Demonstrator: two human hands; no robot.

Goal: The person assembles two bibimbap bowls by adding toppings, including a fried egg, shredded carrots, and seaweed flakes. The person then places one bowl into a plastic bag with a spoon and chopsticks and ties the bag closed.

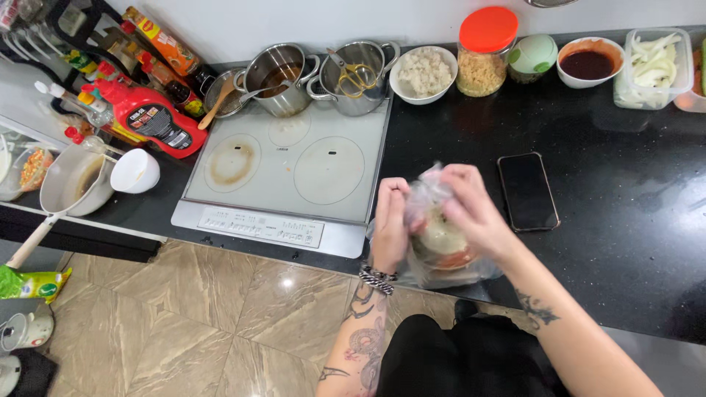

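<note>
Head view, looking down on a black speckled stone desk (625, 220) at its near edge. Both hands work on a clear crinkled plastic bag (441, 254) that rests on the desk just right of a silver induction cooktop (294, 165). The left hand (390, 224) is closed on the bag's left side, fingers curled into the film. The right hand (474, 209) is closed on the gathered top of the bag, pinching the film between thumb and fingers. Inside the bag sit pale round and reddish pieces, apparently food; their exact kind cannot be told.

State of progress, judged from the frame: the bag's mouth appears bunched and is being handled, and its contents are all inside; nothing from it lies on the desk.

Surroundings: a black rectangular smartphone (527, 191) lies face up just right of the hands. Along the back edge stand two steel pots (283, 77), one holding yellow-handled scissors (358, 76), a white bowl of pale crumbled food (424, 73), a glass jar with an orange lid (485, 51), a white bowl of dark red sauce (588, 62) and a clear tub of sliced white onion (654, 66). A red squeeze bottle (151, 117) lies to the cooktop's left.
</note>
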